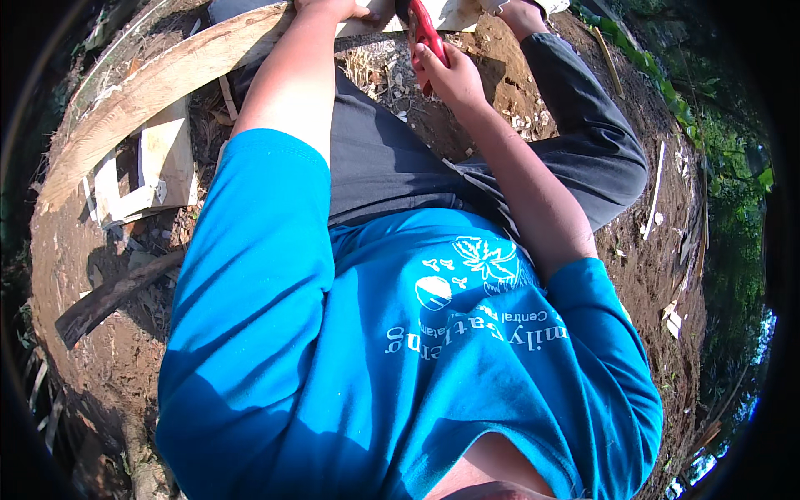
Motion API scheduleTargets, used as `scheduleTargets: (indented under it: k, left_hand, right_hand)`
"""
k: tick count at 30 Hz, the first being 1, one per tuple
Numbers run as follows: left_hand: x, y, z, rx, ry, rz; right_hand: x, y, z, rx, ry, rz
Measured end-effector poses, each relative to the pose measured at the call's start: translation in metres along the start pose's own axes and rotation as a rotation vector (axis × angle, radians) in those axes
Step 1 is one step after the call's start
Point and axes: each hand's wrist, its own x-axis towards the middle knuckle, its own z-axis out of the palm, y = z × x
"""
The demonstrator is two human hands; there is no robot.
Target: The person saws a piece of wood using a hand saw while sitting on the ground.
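At the top edge, my left hand grips a long pale wooden plank. Its thumb lies stretched along the wood, while the other fingers are cut off or hidden. Just right of it, my right hand is closed around the red handle of what looks like a handsaw. A dark part of the tool meets the plank, and a jagged edge shows there; most of the blade is out of view. The plank curves from the lower left up to the top, passing over my leg.
A pale wooden frame lies under the plank at left, above a dark log. Wood chips cover the soil between my bent legs. A thin stick lies at right, before green plants. My foot is near the plank's end.
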Motion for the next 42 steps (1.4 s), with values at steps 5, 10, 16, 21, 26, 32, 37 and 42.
scheduleTargets:
  k: [5,10,16,21,26,32,37,42]
  left_hand:
    - [0.035,-0.011,0.028,0.011,0.02,-0.057]
    - [0.051,-0.02,0.032,-0.162,0.054,-0.148]
    - [0.049,-0.023,0.02,-0.019,-0.164,-0.032]
    - [0.042,-0.032,0.014,-0.07,-0.186,0.099]
    - [0.073,-0.079,0.07,-0.106,-0.111,0.145]
    - [0.046,-0.041,0.048,-0.058,-0.136,0.166]
    - [0.035,-0.04,0.076,0.216,0.075,0.218]
    - [0.064,-0.043,0.089,0.253,-0.175,0.064]
  right_hand:
    - [0.052,-0.065,-0.018,0.495,-0.021,0.018]
    - [0.071,-0.094,-0.02,0.549,-0.066,0.189]
    - [0.075,-0.016,0.005,0.424,-0.022,-0.036]
    - [0.046,0.023,0.031,0.455,0.017,-0.089]
    - [0.065,0.026,0.036,0.377,-0.014,-0.13]
    - [0.048,0.035,0.041,0.316,-0.007,-0.116]
    - [0.063,0.03,0.03,0.522,-0.023,0.081]
    - [0.05,0.032,0.005,0.422,-0.046,0.04]
